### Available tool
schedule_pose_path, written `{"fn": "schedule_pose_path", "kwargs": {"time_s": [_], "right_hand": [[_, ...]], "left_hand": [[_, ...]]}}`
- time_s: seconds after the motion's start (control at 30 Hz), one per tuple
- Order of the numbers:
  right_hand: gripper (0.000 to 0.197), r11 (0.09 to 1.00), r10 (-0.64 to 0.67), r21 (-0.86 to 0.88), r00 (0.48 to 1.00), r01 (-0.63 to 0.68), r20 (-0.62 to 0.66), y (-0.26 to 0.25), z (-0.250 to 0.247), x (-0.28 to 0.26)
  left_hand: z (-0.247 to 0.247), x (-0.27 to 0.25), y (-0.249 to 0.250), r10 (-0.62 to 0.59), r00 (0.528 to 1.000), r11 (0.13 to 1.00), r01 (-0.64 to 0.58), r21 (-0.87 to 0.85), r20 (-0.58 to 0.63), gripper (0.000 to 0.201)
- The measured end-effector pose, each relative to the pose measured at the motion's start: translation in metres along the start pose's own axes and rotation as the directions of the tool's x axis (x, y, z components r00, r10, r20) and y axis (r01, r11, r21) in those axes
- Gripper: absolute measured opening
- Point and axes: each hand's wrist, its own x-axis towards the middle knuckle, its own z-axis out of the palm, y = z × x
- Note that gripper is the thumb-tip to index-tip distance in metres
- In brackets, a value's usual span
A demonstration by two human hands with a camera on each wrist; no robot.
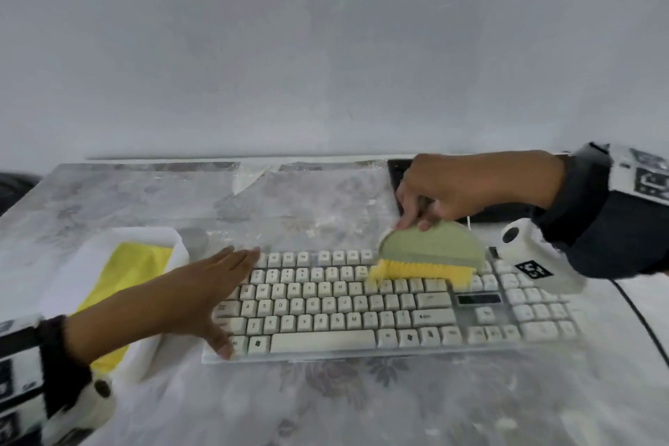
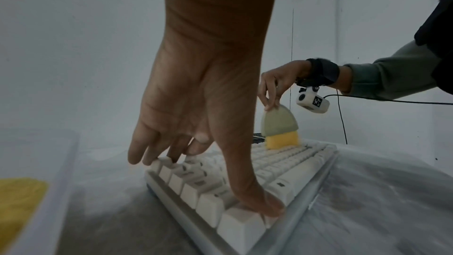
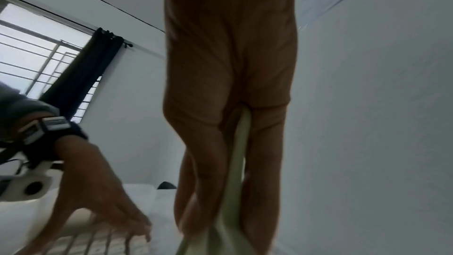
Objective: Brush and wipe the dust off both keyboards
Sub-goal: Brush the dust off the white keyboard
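In the head view, a white keyboard point(image 1: 380, 300) is being kept on the counter point(image 1: 362, 402), which is covered by a dusty, flower-patterned sheet. The keyboard's left end is being pressed by the left hand point(image 1: 202, 297), fingers straight and spread, thumb at the near left corner. A brush point(image 1: 430, 253) with a pale green half-round handle and yellow bristles is being pinched at its top edge by the right hand point(image 1: 434, 188), and the bristles are being laid on the upper key rows, right of the middle. A second, black keyboard point(image 1: 506, 214) is being largely hidden behind the right hand and wrist at the far right of the counter. A white tray point(image 1: 170, 239) with a yellow cloth point(image 1: 119, 286) in it is being kept just left of the white keyboard.

In the left wrist view, the left hand point(image 2: 196, 113) is being held flat-fingered on the keys of the white keyboard point(image 2: 269, 172), its grip apart, with the thumb on the near corner key. Further along, the brush point(image 2: 279, 123) is being held upright by the fingertips of the right hand point(image 2: 274, 84), bristles touching the keys.

In the right wrist view, the thin green edge of the brush point(image 3: 235, 191) is being clamped between the thumb and fingers of the right hand point(image 3: 230, 123). The left hand point(image 3: 102, 191) is being seen lower left, resting on pale keys.
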Motion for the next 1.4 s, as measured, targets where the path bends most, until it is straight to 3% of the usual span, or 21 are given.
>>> {"fn": "schedule_pose_path", "kwargs": {"time_s": [0.1, 0.17, 0.23, 0.3, 0.37, 0.43, 0.53, 0.63, 0.7, 0.8, 0.87, 0.93, 1.0, 1.07, 1.23, 1.4], "right_hand": [[0.029, 0.982, 0.161, -0.101, 0.986, -0.157, 0.035, 0.018, -0.008, -0.033], [0.03, 0.974, 0.213, -0.061, 0.971, -0.22, -0.107, 0.026, -0.01, -0.047], [0.029, 0.964, 0.265, 0.086, 0.917, -0.251, -0.298, 0.032, 0.0, -0.053], [0.028, 0.935, 0.349, 0.189, 0.865, -0.299, -0.361, 0.037, 0.018, -0.059], [0.027, 0.904, 0.415, 0.245, 0.857, -0.35, -0.305, 0.039, 0.034, -0.072], [0.024, 0.883, 0.43, 0.288, 0.884, -0.37, -0.184, 0.037, 0.041, -0.092], [0.023, 0.845, 0.452, 0.348, 0.89, -0.406, -0.06, 0.033, 0.038, -0.118], [0.022, 0.814, 0.539, 0.386, 0.813, -0.434, -0.221, 0.036, 0.037, -0.123], [0.023, 0.838, 0.537, 0.33, 0.768, -0.436, -0.349, 0.033, 0.04, -0.119], [0.019, 0.858, 0.512, 0.267, 0.765, -0.439, -0.389, 0.022, 0.054, -0.11], [0.012, 0.851, 0.523, 0.268, 0.776, -0.452, -0.353, 0.013, 0.062, -0.106], [0.019, 0.856, 0.508, 0.271, 0.817, -0.441, -0.275, 0.008, 0.066, -0.111], [0.003, 0.836, 0.518, 0.316, 0.837, -0.45, -0.179, 0.01, 0.062, -0.122], [0.021, 0.804, 0.554, 0.368, 0.814, -0.468, -0.175, 0.018, 0.057, -0.132], [0.025, 0.747, 0.628, 0.517, 0.7, -0.418, -0.34, 0.036, 0.056, -0.142], [0.028, 0.73, 0.63, 0.591, 0.673, -0.344, -0.387, 0.045, 0.06, -0.148]], "left_hand": [[-0.002, 0.002, 0.004, 0.001, 0.999, 0.997, -0.004, 0.076, 0.044, 0.155], [-0.003, 0.003, 0.004, -0.005, 0.998, 0.995, -0.002, 0.105, 0.065, 0.162], [-0.005, 0.005, 0.002, -0.011, 0.997, 0.992, 0.001, 0.129, 0.076, 0.16], [-0.007, 0.006, 0.003, -0.021, 0.996, 0.986, 0.006, 0.169, 0.09, 0.151], [-0.008, 0.007, 0.007, -0.049, 0.993, 0.974, 0.023, 0.225, 0.109, 0.143], [-0.011, 0.008, 0.011, -0.08, 0.987, 0.964, 0.042, 0.262, 0.136, 0.14], [-0.015, 0.012, 0.016, -0.118, 0.978, 0.955, 0.064, 0.291, 0.171, 0.144], [-0.019, 0.017, 0.024, -0.145, 0.97, 0.961, 0.091, 0.261, 0.195, 0.152], [-0.021, 0.02, 0.033, -0.088, 0.983, 0.971, 0.049, 0.236, 0.161, 0.149], [-0.022, 0.031, 0.054, 0.069, 0.995, 0.967, -0.084, 0.241, 0.071, 0.147], [-0.024, 0.041, 0.074, 0.16, 0.986, 0.958, -0.165, 0.236, 0.038, 0.14], [-0.026, 0.053, 0.098, 0.231, 0.973, 0.943, -0.231, 0.241, 0.027, 0.134], [-0.027, 0.065, 0.121, 0.276, 0.961, 0.929, -0.269, 0.255, 0.009, 0.133], [-0.03, 0.076, 0.139, 0.291, 0.956, 0.923, -0.272, 0.274, -0.029, 0.135], [-0.038, 0.089, 0.152, 0.294, 0.955, 0.924, -0.273, 0.267, -0.04, 0.149], [-0.034, 0.093, 0.151, 0.316, 0.945, 0.927, -0.288, 0.239, -0.085, 0.157]]}}
